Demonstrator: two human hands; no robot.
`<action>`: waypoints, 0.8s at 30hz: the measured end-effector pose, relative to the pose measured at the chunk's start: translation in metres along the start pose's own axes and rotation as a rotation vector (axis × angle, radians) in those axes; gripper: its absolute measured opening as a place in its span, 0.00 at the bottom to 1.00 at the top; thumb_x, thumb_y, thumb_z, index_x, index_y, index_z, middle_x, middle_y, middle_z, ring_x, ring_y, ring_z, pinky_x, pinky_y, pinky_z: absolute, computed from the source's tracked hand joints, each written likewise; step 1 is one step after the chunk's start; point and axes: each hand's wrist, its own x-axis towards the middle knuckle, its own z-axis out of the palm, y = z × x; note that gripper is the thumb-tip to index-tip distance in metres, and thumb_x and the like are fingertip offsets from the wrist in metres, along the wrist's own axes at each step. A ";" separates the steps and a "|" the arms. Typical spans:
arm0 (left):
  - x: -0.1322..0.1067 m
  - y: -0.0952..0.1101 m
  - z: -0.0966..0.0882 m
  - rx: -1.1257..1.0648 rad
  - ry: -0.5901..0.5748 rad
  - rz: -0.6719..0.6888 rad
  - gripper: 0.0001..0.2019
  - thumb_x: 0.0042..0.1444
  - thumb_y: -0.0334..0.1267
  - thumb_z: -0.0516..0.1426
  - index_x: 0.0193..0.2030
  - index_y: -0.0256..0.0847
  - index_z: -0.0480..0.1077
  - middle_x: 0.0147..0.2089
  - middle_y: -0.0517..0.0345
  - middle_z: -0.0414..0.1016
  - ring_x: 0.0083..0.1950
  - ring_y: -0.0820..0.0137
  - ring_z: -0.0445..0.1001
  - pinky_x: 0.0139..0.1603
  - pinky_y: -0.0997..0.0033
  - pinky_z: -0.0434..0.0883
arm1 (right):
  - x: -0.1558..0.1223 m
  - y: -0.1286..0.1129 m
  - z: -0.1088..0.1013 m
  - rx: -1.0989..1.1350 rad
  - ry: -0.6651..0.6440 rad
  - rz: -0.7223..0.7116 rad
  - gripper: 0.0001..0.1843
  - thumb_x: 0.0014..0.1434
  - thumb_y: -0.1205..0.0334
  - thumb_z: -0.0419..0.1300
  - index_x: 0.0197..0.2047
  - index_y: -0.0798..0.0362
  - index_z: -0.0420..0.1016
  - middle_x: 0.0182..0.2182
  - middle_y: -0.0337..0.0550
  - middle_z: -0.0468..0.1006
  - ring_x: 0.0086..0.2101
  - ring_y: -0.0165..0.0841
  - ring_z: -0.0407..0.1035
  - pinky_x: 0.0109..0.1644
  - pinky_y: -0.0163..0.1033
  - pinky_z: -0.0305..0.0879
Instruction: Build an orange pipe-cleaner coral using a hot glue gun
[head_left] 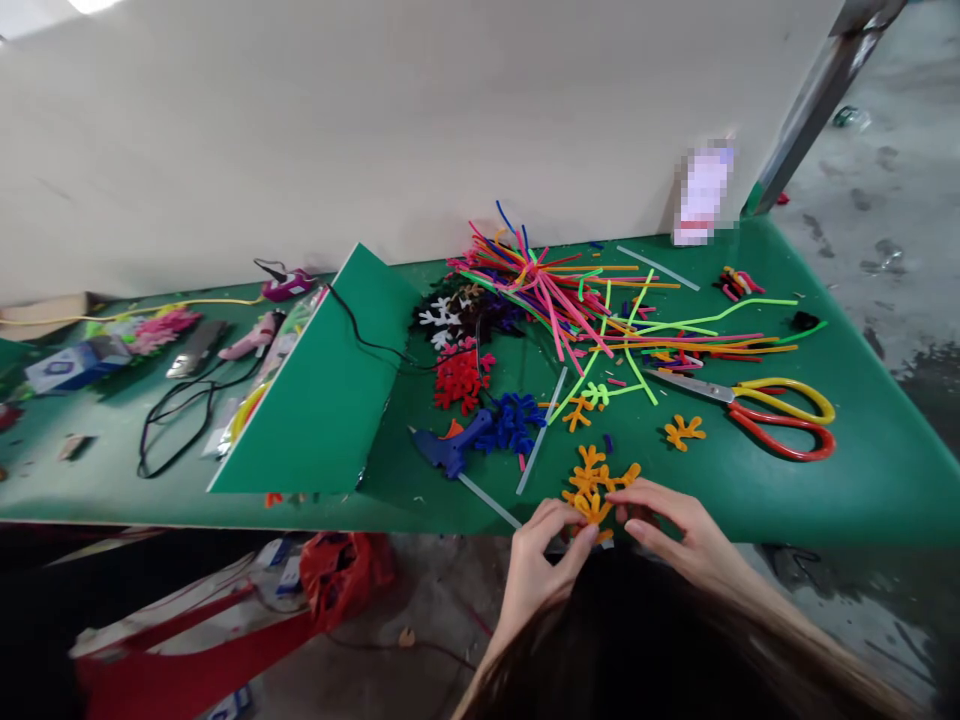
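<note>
Hands are held narrow, the left hand [544,558] and right hand [679,530] both pinching an orange pipe-cleaner shape [590,497] at the near edge of a green table [862,480]. A blue glue gun [450,445] is laid to the left, and red-and-yellow-handled scissors [780,420] to the right.
</note>
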 end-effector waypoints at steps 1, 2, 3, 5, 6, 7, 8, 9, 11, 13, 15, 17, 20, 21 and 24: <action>0.003 0.004 0.000 -0.028 -0.047 -0.086 0.06 0.56 0.32 0.59 0.28 0.37 0.71 0.28 0.57 0.74 0.30 0.71 0.70 0.32 0.74 0.69 | 0.003 -0.002 0.000 0.042 -0.006 0.045 0.14 0.67 0.59 0.55 0.55 0.47 0.70 0.37 0.40 0.72 0.34 0.30 0.68 0.38 0.34 0.68; 0.006 0.008 0.000 -0.047 -0.090 -0.157 0.07 0.56 0.33 0.59 0.27 0.37 0.72 0.27 0.57 0.74 0.30 0.71 0.70 0.31 0.74 0.68 | 0.005 -0.004 0.000 0.058 -0.002 0.073 0.16 0.66 0.58 0.56 0.56 0.48 0.69 0.37 0.40 0.71 0.32 0.29 0.66 0.36 0.33 0.67; 0.007 0.010 -0.001 -0.056 -0.135 -0.208 0.07 0.55 0.33 0.59 0.27 0.37 0.72 0.28 0.57 0.74 0.29 0.71 0.70 0.30 0.75 0.67 | 0.008 -0.004 0.000 0.054 0.000 0.079 0.17 0.66 0.56 0.57 0.57 0.48 0.69 0.38 0.41 0.71 0.30 0.28 0.65 0.34 0.33 0.66; 0.009 0.014 -0.001 -0.047 -0.237 -0.243 0.06 0.54 0.33 0.60 0.27 0.37 0.73 0.28 0.57 0.75 0.29 0.72 0.69 0.31 0.75 0.66 | 0.010 -0.003 -0.001 0.013 -0.037 0.045 0.17 0.65 0.55 0.57 0.56 0.48 0.70 0.42 0.43 0.70 0.30 0.28 0.63 0.34 0.33 0.64; 0.010 0.015 -0.002 -0.038 -0.291 -0.228 0.06 0.53 0.33 0.60 0.27 0.37 0.73 0.28 0.57 0.75 0.29 0.72 0.69 0.31 0.75 0.66 | 0.009 -0.002 -0.002 -0.013 -0.071 0.020 0.16 0.65 0.55 0.57 0.54 0.49 0.71 0.42 0.43 0.70 0.31 0.28 0.63 0.34 0.33 0.63; 0.010 0.017 -0.002 -0.029 -0.340 -0.199 0.05 0.52 0.32 0.61 0.27 0.37 0.73 0.28 0.58 0.75 0.29 0.72 0.69 0.32 0.75 0.65 | 0.007 -0.001 -0.002 -0.034 -0.108 0.003 0.13 0.65 0.55 0.57 0.51 0.49 0.73 0.41 0.43 0.71 0.31 0.28 0.63 0.34 0.33 0.62; 0.010 0.018 -0.002 -0.021 -0.378 -0.168 0.05 0.52 0.32 0.61 0.26 0.37 0.73 0.27 0.58 0.75 0.30 0.72 0.70 0.33 0.75 0.65 | 0.004 0.000 -0.002 -0.048 -0.140 0.005 0.11 0.65 0.55 0.57 0.47 0.50 0.75 0.39 0.42 0.72 0.31 0.28 0.64 0.34 0.33 0.61; 0.011 0.019 -0.003 -0.013 -0.398 -0.142 0.05 0.51 0.31 0.61 0.26 0.37 0.72 0.27 0.59 0.75 0.30 0.72 0.70 0.33 0.75 0.65 | -0.001 0.001 -0.001 -0.054 -0.161 0.034 0.10 0.65 0.56 0.57 0.43 0.51 0.75 0.35 0.41 0.73 0.31 0.28 0.64 0.34 0.33 0.61; 0.011 0.019 -0.003 0.008 -0.406 -0.114 0.06 0.51 0.29 0.61 0.25 0.38 0.71 0.26 0.60 0.73 0.31 0.72 0.70 0.32 0.75 0.64 | -0.012 0.003 0.002 -0.026 -0.166 0.163 0.09 0.64 0.56 0.59 0.36 0.52 0.74 0.28 0.37 0.72 0.28 0.28 0.63 0.31 0.32 0.59; 0.011 0.018 -0.004 0.015 -0.383 -0.108 0.07 0.52 0.28 0.61 0.25 0.38 0.71 0.26 0.60 0.72 0.31 0.72 0.69 0.32 0.75 0.65 | -0.024 0.007 0.009 0.067 -0.082 0.337 0.11 0.61 0.55 0.61 0.32 0.53 0.72 0.25 0.35 0.71 0.25 0.27 0.62 0.28 0.32 0.57; 0.011 0.013 -0.006 0.014 -0.317 -0.095 0.06 0.54 0.30 0.60 0.27 0.39 0.70 0.28 0.60 0.72 0.31 0.72 0.69 0.32 0.75 0.66 | -0.031 0.011 0.019 0.184 0.120 0.462 0.12 0.58 0.53 0.63 0.31 0.53 0.72 0.23 0.35 0.71 0.23 0.27 0.62 0.26 0.32 0.58; 0.010 0.004 -0.008 0.063 -0.170 -0.056 0.07 0.58 0.31 0.57 0.29 0.39 0.69 0.29 0.59 0.71 0.31 0.71 0.69 0.33 0.74 0.68 | -0.031 0.017 0.030 0.303 0.412 0.495 0.14 0.54 0.52 0.66 0.29 0.53 0.71 0.23 0.35 0.72 0.21 0.26 0.63 0.24 0.32 0.60; 0.009 -0.012 -0.007 0.234 0.009 0.094 0.04 0.61 0.31 0.55 0.37 0.38 0.71 0.35 0.53 0.73 0.39 0.67 0.71 0.43 0.67 0.71 | -0.021 0.025 0.049 0.440 0.761 0.438 0.18 0.49 0.51 0.70 0.26 0.53 0.68 0.26 0.37 0.73 0.18 0.25 0.63 0.18 0.32 0.59; 0.009 -0.018 -0.005 0.284 0.013 0.156 0.04 0.61 0.31 0.55 0.41 0.38 0.71 0.39 0.51 0.74 0.43 0.65 0.72 0.46 0.64 0.72 | -0.016 0.028 0.055 0.462 0.810 0.420 0.19 0.48 0.50 0.71 0.25 0.53 0.67 0.26 0.37 0.73 0.17 0.25 0.63 0.16 0.32 0.59; 0.008 -0.033 0.002 0.354 -0.049 0.306 0.12 0.61 0.28 0.55 0.51 0.39 0.69 0.47 0.47 0.74 0.50 0.61 0.71 0.51 0.59 0.73 | -0.007 0.034 0.070 0.466 0.855 0.398 0.22 0.47 0.48 0.71 0.24 0.53 0.66 0.26 0.38 0.73 0.16 0.25 0.65 0.16 0.33 0.63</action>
